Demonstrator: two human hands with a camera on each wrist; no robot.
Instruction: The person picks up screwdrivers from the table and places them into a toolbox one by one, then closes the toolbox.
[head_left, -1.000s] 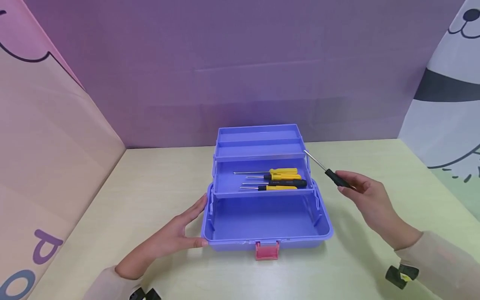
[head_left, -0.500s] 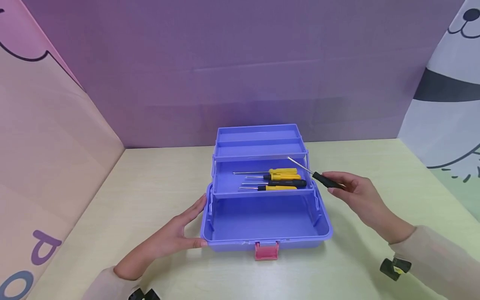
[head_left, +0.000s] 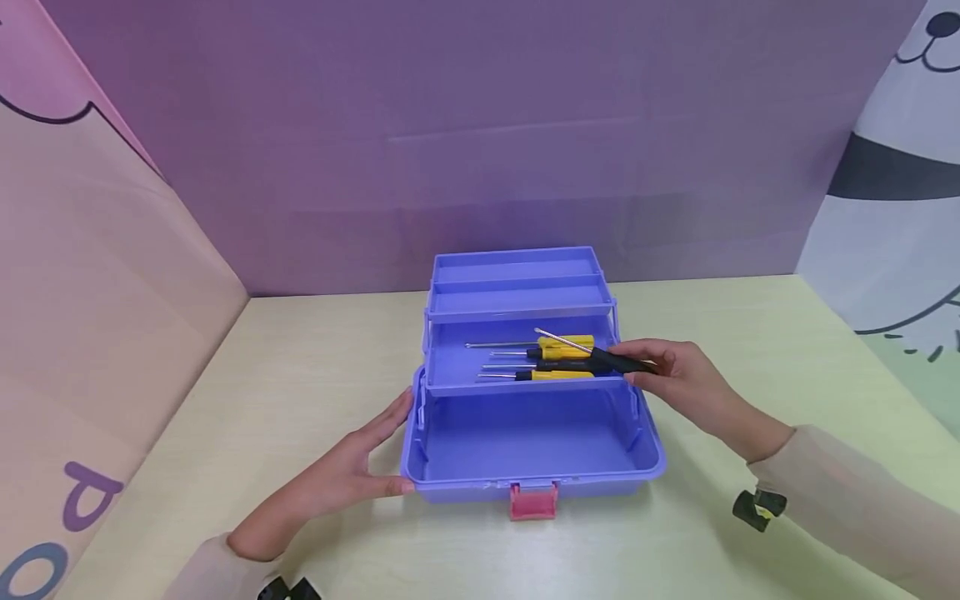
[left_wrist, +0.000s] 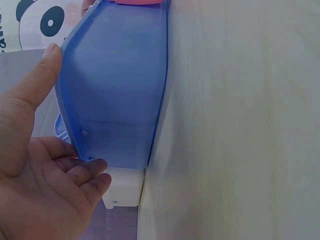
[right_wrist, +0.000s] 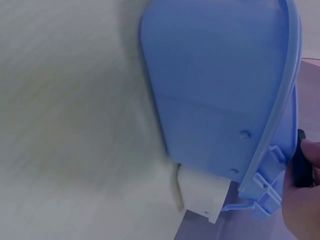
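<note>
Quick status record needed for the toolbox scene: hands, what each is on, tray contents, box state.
Left hand: open, fingers flat against the left outer wall of the toolbox
Right hand: grips the black-handled screwdriver, shaft pointing left over the middle tray
Middle tray contents: four screwdrivers lying side by side, three yellow-handled, one black-handled
Top tray: nothing visible inside
Bottom compartment: nothing visible inside
Box state: open, trays stepped back, pink latch at front
Surface: pale table
</note>
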